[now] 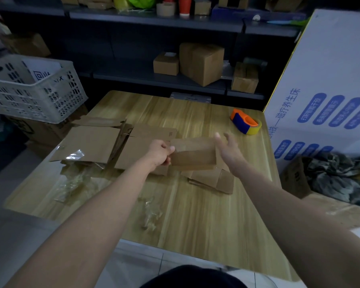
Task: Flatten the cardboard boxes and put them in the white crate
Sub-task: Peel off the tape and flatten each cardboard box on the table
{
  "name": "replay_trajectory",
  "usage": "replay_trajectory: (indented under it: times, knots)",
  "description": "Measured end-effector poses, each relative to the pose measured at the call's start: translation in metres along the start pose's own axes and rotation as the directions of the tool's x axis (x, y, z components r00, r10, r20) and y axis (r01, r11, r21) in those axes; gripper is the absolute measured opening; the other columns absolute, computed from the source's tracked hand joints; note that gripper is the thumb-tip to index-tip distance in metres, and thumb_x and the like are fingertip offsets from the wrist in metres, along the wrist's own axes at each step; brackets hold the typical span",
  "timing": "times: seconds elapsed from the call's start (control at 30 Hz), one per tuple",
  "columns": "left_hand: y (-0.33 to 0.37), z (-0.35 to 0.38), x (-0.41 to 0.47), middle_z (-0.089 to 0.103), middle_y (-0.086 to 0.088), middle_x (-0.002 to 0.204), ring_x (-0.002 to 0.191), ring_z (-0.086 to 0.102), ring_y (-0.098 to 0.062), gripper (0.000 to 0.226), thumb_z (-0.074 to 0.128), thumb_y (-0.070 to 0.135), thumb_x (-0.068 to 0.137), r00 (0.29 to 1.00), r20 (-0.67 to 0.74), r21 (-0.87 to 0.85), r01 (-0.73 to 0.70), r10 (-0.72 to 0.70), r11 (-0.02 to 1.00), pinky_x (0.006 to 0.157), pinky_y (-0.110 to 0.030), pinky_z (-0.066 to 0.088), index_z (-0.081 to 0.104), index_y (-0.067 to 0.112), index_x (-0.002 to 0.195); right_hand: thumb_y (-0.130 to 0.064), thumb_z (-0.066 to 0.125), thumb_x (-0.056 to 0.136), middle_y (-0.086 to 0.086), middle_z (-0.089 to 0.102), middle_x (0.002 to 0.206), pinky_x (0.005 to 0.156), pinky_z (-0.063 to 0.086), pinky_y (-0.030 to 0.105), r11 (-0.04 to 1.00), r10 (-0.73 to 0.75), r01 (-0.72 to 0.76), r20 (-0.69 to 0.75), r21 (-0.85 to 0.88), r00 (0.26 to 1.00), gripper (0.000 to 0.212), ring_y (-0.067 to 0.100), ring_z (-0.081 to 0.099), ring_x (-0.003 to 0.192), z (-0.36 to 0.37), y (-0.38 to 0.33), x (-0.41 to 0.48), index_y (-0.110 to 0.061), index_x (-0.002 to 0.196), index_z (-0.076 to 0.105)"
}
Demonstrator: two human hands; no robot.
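Cardboard sheets lie flat on the table, not yet in the white crate; left hand grips 1 unflattened box, right hand spread open beside it.

Wooden table: flattened cardboard, tape dispenser, clear plastic scraps.

- Lower middle: bare table, lots of room.
- Middle left: flat cardboard covers the table.
- Middle: a held box blocks the way.
- Upper right: tape roll and a big white carton.
- Upper left: crate, open on top.
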State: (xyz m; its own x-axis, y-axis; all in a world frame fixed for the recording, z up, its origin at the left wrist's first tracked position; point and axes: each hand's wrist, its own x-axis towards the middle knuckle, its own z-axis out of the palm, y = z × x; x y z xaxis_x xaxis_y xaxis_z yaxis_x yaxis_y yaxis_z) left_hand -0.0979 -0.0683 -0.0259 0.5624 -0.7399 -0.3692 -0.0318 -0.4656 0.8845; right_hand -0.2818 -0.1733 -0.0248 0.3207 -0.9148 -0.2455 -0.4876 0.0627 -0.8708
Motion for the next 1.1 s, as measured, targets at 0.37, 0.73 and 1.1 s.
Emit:
replay_trajectory:
  times: [0.37,0.73,1.1]
  knots:
    - [0.001,0.003,-0.013,0.049,-0.006,0.063,0.047,0.046,-0.010,0.022,0.048,0.007,0.097,0.978,0.150,0.050,-0.151,0.142,0.987,0.044,-0.019,0.047,0.050,0.007,0.076,-0.051,0.081,0.062,0.001,0.004,0.159,0.118,-0.003,0.053,0.547,-0.152,0.459,0.456,-0.700,0.877,0.131,0.026,-0.005,0.147,0.045,0.007,-0.006,-0.026,0.151,-0.013]
    - [-0.033,-0.035,0.004,0.055,0.006,0.074,0.071,0.046,-0.011,0.018,0.062,0.021,0.090,0.930,-0.350,-0.284,0.014,-0.116,0.959,0.075,-0.025,0.038,0.057,0.017,0.074,-0.041,0.079,0.067,0.005,0.032,0.143,0.118,0.002,0.051,0.455,-0.313,0.463,0.351,-0.760,0.883,0.098,0.027,0.026,0.137,0.033,0.001,0.000,-0.017,0.144,0.023]
    - [-0.068,-0.056,0.001,0.058,0.004,0.063,0.064,0.052,-0.013,0.027,0.072,0.010,0.081,0.865,-0.500,-0.200,-0.067,-0.043,0.977,0.065,-0.025,0.044,0.057,0.017,0.060,-0.033,0.080,0.066,0.009,0.034,0.139,0.116,0.015,0.053,0.597,-0.236,0.248,0.128,-0.763,0.963,0.093,0.032,0.031,0.133,0.017,-0.003,0.007,-0.013,0.139,0.026]
